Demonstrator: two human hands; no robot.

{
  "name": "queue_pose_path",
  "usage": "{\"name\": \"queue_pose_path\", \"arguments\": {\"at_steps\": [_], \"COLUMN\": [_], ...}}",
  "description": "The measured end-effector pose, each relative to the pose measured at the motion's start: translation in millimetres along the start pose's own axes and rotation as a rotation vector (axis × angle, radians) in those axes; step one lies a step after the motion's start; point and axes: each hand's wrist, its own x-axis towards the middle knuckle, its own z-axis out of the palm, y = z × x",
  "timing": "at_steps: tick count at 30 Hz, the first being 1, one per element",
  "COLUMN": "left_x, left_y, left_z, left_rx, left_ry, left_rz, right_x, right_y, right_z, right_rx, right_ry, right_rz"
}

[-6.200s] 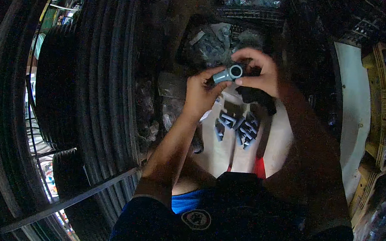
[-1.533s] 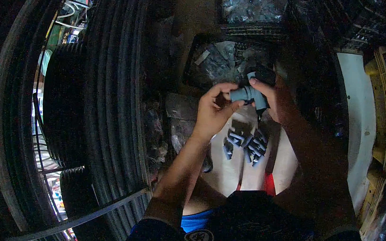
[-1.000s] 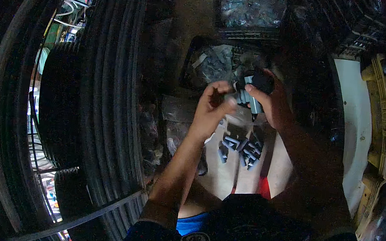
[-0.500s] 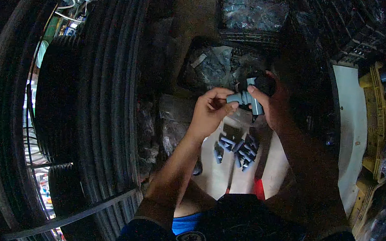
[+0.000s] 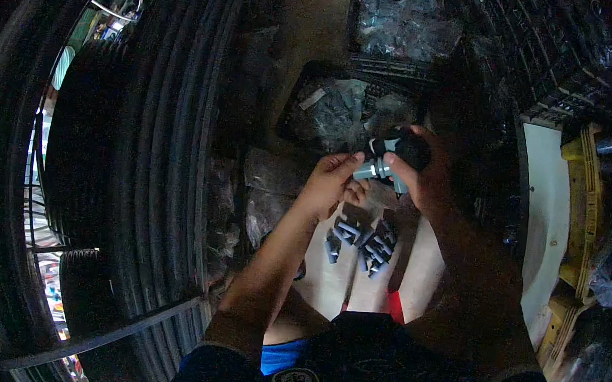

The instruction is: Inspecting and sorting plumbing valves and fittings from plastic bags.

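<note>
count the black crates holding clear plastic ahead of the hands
2 clearly visible: a far crate at top centre and a near crate beyond the left hand. Shadow may hide more.

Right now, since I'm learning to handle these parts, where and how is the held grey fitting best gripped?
Probably pinch the grey fitting by its left-pointing stub, coming from the left with thumb and finger: that round part juts clear of the right hand, whose thumb lies over the fitting's body. The left hand is at that end.
</note>
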Motion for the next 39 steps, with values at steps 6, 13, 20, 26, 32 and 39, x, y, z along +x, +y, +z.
{"name": "queue_pose_path", "arguments": {"at_steps": [6,13,20,26,32,39], "left_x": [3,-1,1,-2,-4,-5], "left_y": [-2,-1,2,6,8,3], "left_z": [13,13,17,19,17,14], "left_rx": [0.466,0.066,0.128,0.211,0.272,0.197], "left_ry": [0.143,0.186,0.147,0.110,0.188,0.153], "left_rz": [0.777,0.403,0.390,0.293,0.509,0.495], "right_x": [3,2,2,3,3,-2], "right_y": [0,-2,-8,-1,1,-9], "right_z": [-2,0,0,0,2,1], "right_rx": [-0.099,0.052,0.134,0.210,0.323,0.254], "right_ry": [0.035,0.014,-0.040,-0.053,-0.007,-0.030], "right_rz": [-0.132,0.022,0.147,0.117,0.201,0.173]}}
